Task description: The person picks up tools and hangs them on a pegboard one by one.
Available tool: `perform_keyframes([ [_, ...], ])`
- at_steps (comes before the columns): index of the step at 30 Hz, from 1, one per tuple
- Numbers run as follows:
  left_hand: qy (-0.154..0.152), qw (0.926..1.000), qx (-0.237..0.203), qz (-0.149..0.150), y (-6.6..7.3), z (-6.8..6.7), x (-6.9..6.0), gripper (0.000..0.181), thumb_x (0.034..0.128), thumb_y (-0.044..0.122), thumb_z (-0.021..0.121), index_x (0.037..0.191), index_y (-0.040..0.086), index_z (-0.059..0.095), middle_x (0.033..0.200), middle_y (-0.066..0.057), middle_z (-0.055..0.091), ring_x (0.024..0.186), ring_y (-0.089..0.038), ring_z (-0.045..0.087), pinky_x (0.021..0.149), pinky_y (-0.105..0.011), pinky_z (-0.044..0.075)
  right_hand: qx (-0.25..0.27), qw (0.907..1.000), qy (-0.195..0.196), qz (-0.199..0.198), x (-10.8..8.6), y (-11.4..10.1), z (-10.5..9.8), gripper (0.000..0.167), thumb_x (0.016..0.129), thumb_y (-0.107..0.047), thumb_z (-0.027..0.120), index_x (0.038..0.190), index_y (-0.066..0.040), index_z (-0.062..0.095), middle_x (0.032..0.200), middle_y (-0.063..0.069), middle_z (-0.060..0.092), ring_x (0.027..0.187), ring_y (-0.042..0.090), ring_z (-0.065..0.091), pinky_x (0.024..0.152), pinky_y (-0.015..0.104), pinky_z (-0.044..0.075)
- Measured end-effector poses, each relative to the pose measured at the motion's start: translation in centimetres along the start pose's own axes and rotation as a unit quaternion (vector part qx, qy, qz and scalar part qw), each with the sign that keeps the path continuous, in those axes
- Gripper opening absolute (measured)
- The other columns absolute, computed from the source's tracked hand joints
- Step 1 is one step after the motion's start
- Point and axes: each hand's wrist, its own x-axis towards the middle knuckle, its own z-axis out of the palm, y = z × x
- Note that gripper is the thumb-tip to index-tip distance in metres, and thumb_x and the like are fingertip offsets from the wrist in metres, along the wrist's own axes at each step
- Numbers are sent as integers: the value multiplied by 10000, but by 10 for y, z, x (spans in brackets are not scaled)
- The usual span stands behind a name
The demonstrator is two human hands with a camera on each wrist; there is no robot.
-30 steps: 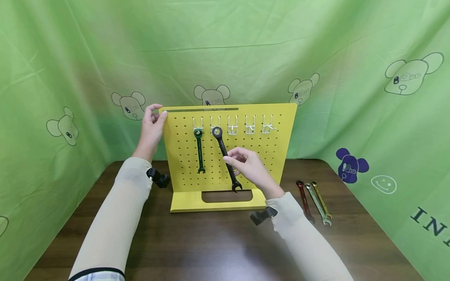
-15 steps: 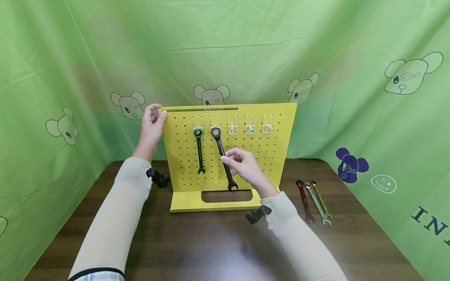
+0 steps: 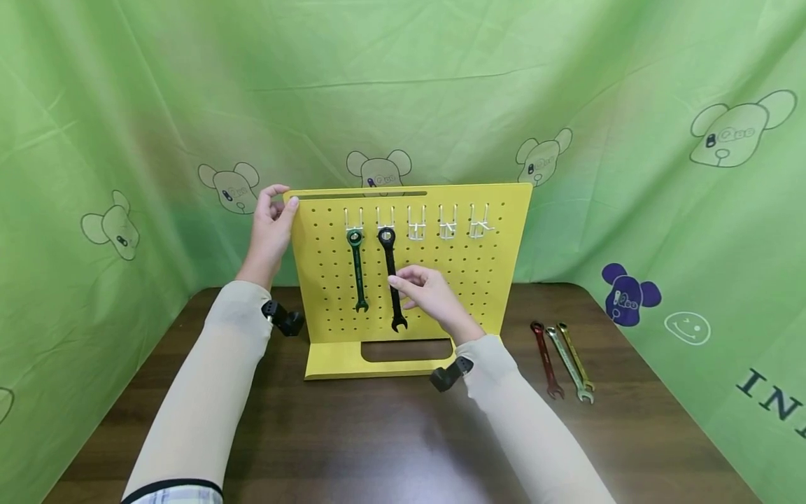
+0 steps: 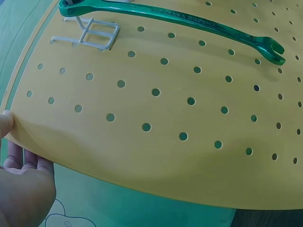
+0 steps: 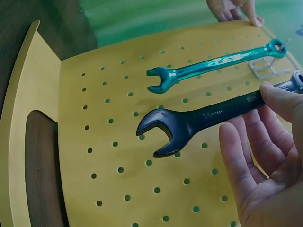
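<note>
A yellow pegboard [image 3: 472,294] stands upright, its upper left corner gripped by the left hand [image 3: 271,234] between thumb and fingers. The right hand [image 3: 431,297] pinches the shaft of a black wrench [image 3: 394,294], whose ring end is at the second white hook from the left; the right wrist view shows its open jaw end [image 5: 175,130] near the board. On the leftmost hook hangs a green wrench [image 3: 358,273], also seen in the left wrist view [image 4: 189,19]. Three white hooks [image 3: 448,229] to the right carry nothing.
Red [image 3: 546,357], silver [image 3: 569,364] and yellow [image 3: 576,355] wrenches lie on the brown table [image 3: 352,441] to the right of the board. A green printed curtain [image 3: 441,91] hangs behind and at both sides. The board's base [image 3: 334,360] extends toward the front.
The right hand has moved left, and the black wrench has swung from a slant to nearly vertical, its lower end shifting left and up. The left hand keeps its grip on the board.
</note>
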Motion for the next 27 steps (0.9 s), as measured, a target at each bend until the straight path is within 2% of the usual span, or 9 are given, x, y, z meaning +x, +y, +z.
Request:
perform_keyframes([
  [9,-7,10000,19,-42,1,1,0,310,1055,223,524,1350,159,456,1052,-50,520,913,-167,541,819,-298,490,120,9998,67,131,12,7,4,447,976,-361,672,1243,-6,624,1200,154,651,1060,284,622,812,385,579],
  [18,35,10000,50,-59,2,0,-1,285,1055,226,526,1330,181,467,1043,-37,520,911,-154,535,824,-292,485,240,9993,139,240,13,9,5,454,978,-356,670,1272,-15,611,1220,144,641,1068,273,616,828,365,571],
  [27,12,10000,45,5,0,1,0,331,1054,212,528,1365,131,447,1037,-43,518,908,-160,535,818,-289,492,314,9993,70,191,11,8,5,447,998,-315,643,1299,10,577,1244,157,634,1065,269,604,853,371,560],
])
